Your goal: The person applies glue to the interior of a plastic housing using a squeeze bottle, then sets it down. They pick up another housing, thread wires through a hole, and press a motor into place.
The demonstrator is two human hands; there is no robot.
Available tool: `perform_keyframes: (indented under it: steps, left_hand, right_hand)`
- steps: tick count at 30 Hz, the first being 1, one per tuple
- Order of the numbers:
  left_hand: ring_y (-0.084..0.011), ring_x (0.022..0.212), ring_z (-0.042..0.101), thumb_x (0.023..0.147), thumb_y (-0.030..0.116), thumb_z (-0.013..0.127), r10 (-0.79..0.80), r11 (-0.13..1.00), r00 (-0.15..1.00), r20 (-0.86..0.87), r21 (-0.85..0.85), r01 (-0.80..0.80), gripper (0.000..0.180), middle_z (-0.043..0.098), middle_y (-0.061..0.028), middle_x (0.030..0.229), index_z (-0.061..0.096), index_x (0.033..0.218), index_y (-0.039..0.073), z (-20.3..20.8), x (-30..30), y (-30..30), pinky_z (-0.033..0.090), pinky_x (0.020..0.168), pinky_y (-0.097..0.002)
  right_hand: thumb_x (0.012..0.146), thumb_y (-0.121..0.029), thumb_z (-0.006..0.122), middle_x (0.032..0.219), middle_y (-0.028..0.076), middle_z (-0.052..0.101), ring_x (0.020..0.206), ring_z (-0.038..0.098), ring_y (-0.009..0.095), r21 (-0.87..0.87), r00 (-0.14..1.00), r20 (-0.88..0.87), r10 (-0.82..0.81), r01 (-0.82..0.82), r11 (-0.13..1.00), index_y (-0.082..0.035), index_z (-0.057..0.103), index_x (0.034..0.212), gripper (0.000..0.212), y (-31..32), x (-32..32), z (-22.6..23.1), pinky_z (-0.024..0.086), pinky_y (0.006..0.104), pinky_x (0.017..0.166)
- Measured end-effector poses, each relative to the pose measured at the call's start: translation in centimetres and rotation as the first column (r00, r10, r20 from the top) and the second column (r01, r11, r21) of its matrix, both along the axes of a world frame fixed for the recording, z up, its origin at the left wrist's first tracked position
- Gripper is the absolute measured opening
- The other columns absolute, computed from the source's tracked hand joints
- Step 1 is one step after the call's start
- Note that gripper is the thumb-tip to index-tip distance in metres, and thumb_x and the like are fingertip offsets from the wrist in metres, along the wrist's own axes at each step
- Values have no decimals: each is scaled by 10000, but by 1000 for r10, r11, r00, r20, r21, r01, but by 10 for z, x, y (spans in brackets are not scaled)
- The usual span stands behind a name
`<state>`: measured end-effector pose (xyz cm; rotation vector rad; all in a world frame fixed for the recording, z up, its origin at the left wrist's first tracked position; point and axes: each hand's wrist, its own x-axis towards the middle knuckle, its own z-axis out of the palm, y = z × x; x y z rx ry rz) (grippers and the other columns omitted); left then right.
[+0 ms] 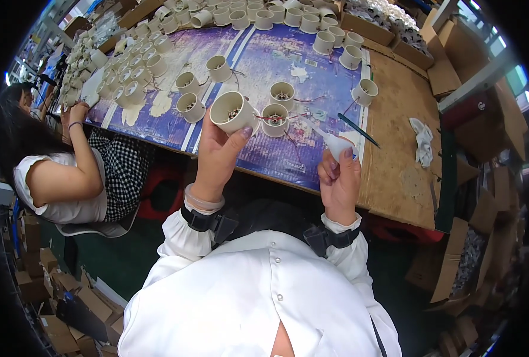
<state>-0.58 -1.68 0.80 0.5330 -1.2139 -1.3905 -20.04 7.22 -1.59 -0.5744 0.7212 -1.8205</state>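
Note:
My left hand (218, 156) is wrapped round a cream cylindrical cup (239, 123), tilted so its mouth shows small parts inside. A small white squeeze bottle (337, 144) with a thin nozzle is gripped in my right hand (340, 183). The nozzle points up and left, toward a cream cup (274, 129) standing on the table with thin wires coming from it. Just behind that one stands another cup (283, 102). Left of my held cup are a cup (190, 112), a cup (187, 87) and a cup (218, 74), with small parts inside.
Dark tweezers (358, 130) lie right of the bottle on the purple printed sheet (187, 50). A crumpled white cloth (422, 141) rests on bare board (395, 160). Many cups crowd the far side. At left sits a co-worker (68, 172). Cardboard boxes (463, 256) stand at right.

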Motion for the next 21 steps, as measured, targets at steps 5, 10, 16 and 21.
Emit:
perform_keyframes:
  steps: [5,10,16,21]
  left_hand:
    - [-183,1143,484,839,70,640,-30,1000,999,-34,-9,30,526,481,-127,1284,364,1286,27,3,-1,5,375,986,-327]
    - [-191,1151,485,832,55,645,-46,998,999,2,-32,46,542,482,-138,1288,355,1288,25,2,2,7,375,990,-333]
    - [-193,1156,484,818,28,645,-35,998,999,32,-55,37,557,488,-139,1280,348,1290,27,5,4,9,379,987,-330]
    - [-190,1164,480,809,9,638,-34,997,997,65,-72,39,578,486,-139,1286,334,1301,30,6,5,5,376,989,-326]
  right_hand:
    - [929,-280,563,761,-12,492,577,350,39,66,992,-88,-93,99,993,-68,524,1019,234,1,6,4,273,182,480]
    - [935,-271,555,752,-23,487,578,355,34,35,970,-193,-144,154,987,-70,523,1014,219,3,10,3,280,182,485]
    - [938,-252,550,743,-31,480,577,353,29,14,958,-252,-136,144,990,-73,524,1003,192,3,11,7,278,179,488]
    - [944,-251,536,724,-35,461,565,336,27,44,963,-241,-123,137,990,-76,516,1044,202,1,8,9,261,178,478]
